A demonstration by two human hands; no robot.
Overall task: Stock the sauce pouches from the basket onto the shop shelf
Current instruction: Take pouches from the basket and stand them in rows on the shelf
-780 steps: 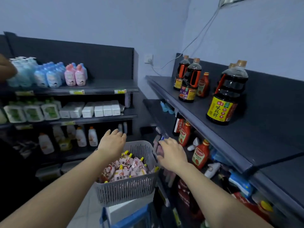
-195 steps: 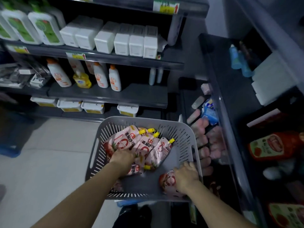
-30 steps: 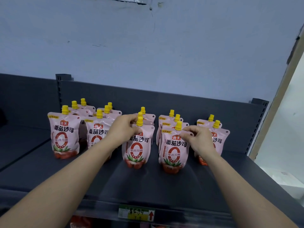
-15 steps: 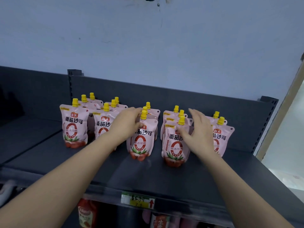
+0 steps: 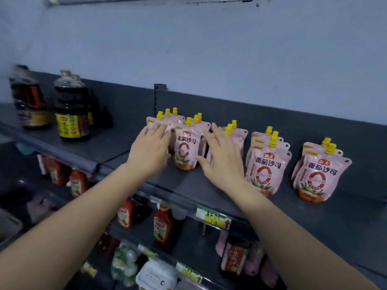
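Your left hand [image 5: 149, 150] and right hand [image 5: 223, 156], both spread flat and gripping nothing, flank the tomato sauce pouch [image 5: 186, 150] on the shelf [image 5: 209, 189]; a nudge could topple its row.

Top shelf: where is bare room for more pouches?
Free: the shelf right of the rightmost pouch stack, and between the soy sauce bottles and the left hand. Crowded between the left hand and the right hand.
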